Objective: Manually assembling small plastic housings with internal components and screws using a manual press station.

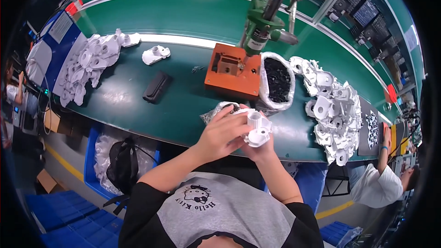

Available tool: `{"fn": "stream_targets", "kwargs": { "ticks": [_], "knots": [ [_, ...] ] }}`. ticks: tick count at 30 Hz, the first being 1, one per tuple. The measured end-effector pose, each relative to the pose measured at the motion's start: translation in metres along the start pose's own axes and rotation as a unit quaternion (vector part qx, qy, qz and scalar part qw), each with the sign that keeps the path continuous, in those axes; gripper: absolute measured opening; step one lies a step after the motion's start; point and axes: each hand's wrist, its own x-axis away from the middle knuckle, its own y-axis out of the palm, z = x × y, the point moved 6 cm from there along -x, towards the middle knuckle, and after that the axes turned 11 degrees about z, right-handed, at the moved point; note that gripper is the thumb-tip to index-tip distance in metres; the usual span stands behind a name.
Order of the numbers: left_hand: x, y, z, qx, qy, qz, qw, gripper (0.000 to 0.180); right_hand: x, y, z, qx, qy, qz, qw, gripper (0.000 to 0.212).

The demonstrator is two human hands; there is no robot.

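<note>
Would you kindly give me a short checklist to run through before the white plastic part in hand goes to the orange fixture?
1. White plastic part held by both hands: ok; left hand in front, right hand beneath.
2. Small piece seated in the part: cannot tell, fingers cover it.
3. Orange fixture nest unoccupied: ok.
4. Bag of black pieces open beside the fixture: ok.
5. Pile of white parts within reach at right: ok.

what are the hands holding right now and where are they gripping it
Both hands hold one white plastic housing part. The right hand cups it from underneath; the left hand has its fingers on the upper left side. Exact finger contact is partly hidden.
</note>
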Motion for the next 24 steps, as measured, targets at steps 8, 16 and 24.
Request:
{"fn": "stream_targets", "kwargs": {
  "ticks": [8,16,24],
  "knots": [
    [-0.043,-0.017,-0.031,0.049,-0.103,-0.04,0.993,0.025,-0.008,-0.024,-0.067,0.327,-0.204,0.03,0.922,0.031],
    [-0.089,-0.01,-0.085,-0.259,0.06,-0.136,0.954,0.018,-0.055,-0.04,-0.148,0.743,-0.484,0.124,0.445,0.024],
    [-0.073,0.027,-0.129,-0.383,0.182,-0.07,0.903,0.009,-0.071,-0.055,-0.145,0.759,-0.515,0.138,0.373,0.014]
  ]
}}
